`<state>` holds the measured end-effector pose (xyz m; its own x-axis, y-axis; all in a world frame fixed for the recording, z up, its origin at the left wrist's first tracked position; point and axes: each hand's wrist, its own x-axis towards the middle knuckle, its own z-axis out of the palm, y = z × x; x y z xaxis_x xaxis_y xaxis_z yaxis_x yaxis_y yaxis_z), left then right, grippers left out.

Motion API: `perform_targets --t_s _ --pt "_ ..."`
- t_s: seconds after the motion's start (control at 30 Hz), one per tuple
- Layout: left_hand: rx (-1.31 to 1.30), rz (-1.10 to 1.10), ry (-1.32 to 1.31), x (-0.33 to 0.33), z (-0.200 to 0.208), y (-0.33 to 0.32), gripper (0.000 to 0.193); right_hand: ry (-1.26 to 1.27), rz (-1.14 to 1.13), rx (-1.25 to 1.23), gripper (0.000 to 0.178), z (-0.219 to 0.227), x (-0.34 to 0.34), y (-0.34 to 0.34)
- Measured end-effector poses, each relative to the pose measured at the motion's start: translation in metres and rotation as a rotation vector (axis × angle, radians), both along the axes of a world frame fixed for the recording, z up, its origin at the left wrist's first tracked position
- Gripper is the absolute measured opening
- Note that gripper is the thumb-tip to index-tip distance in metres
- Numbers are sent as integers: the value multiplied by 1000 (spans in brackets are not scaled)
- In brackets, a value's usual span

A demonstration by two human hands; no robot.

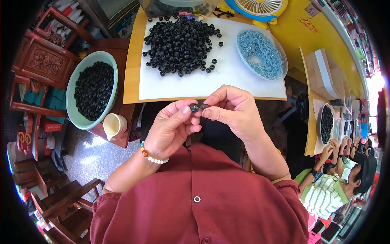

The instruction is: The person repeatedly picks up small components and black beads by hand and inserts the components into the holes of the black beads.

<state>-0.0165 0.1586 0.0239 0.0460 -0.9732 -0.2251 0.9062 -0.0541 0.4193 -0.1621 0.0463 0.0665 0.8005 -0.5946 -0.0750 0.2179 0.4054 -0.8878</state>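
Note:
My left hand [172, 124] pinches a small round black piece [194, 107] between thumb and fingers. Just beside it, my right hand [235, 107] has thumb and forefinger closed on a small dark piece [204, 106], mostly covered by the fingertips. The two pieces are close together in front of the table's near edge; whether they touch, I cannot tell. Beyond my hands, a heap of round black bead-like pieces with holes [178, 46] covers much of a white board [227, 83]. On the board's right lies a clear shallow dish [284, 55] of tiny blue pieces [264, 57].
A pale green basin [73, 110] of black pieces stands at left, near a cream cup [115, 124]. At the back are a clear bin [178, 7] and a blue-and-yellow fan [260, 9]. On the right, a person [329, 189] works at another table with a dish of black pieces [326, 124].

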Motion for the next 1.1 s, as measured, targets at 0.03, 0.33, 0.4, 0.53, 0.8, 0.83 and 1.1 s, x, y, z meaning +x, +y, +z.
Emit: perform_targets --t_s 0.03,0.33,0.4,0.53,0.8,0.83,1.1 --pt "1 0 -1 -1 2 3 19 -12 1 -14 15 2 -1 3" --pt "-61 71 -236 -10 14 16 19 10 40 -21 13 19 -11 16" --pt "-58 82 -303 -11 17 18 19 35 40 -60 13 22 -13 19" --pt "-28 78 -473 -12 20 21 18 81 17 -154 13 25 -16 24" --pt "8 90 -569 -16 22 24 19 205 31 -227 13 26 -19 24" --pt "8 89 -569 -16 21 25 19 244 52 -223 13 25 -19 23" --pt "-175 139 -895 -13 19 27 22 62 136 -5 13 15 -22 16"
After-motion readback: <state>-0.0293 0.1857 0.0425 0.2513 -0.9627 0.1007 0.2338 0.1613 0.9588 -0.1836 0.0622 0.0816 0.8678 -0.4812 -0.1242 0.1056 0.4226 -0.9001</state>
